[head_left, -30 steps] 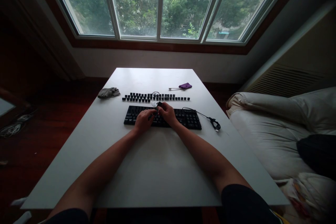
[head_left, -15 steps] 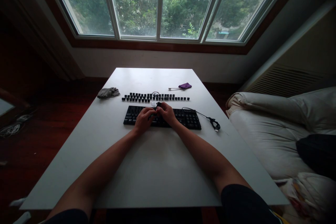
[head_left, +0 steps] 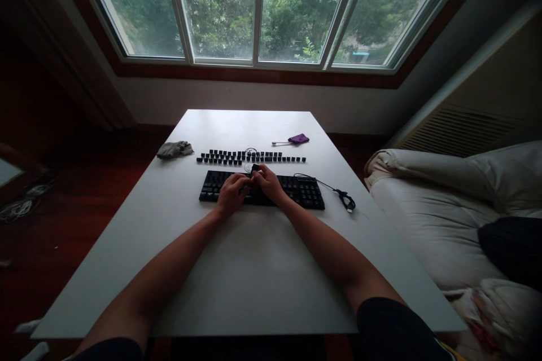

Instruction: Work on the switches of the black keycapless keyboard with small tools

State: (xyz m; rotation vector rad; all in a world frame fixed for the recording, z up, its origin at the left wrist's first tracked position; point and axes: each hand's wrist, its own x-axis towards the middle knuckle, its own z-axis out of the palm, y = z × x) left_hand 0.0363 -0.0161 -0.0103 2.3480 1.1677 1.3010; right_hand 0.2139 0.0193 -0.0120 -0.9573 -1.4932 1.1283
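A black keyboard (head_left: 307,194) lies across the middle of the white table, partly covered by my hands. Above its centre, my right hand (head_left: 269,183) pinches a small black keycap (head_left: 255,168) at its fingertips. My left hand (head_left: 231,192) is closed just beside it, its fingers meeting the right hand's; whatever lies between them is too small and dark to make out. Thin pale wire (head_left: 247,168) shows beside the keycap. Behind the keyboard, loose black keycaps (head_left: 228,160) stand in two rows.
A grey cloth (head_left: 175,149) lies at the table's left edge. Toward the back right are a purple pouch (head_left: 298,138) and a thin white stick (head_left: 279,143). The keyboard's bundled cable (head_left: 346,199) rests on the right. A pale sofa (head_left: 415,220) stands beside the table.
The keycap in my right hand has shifted and turned very slightly at the fingertips. Both hands otherwise keep their place over the keyboard.
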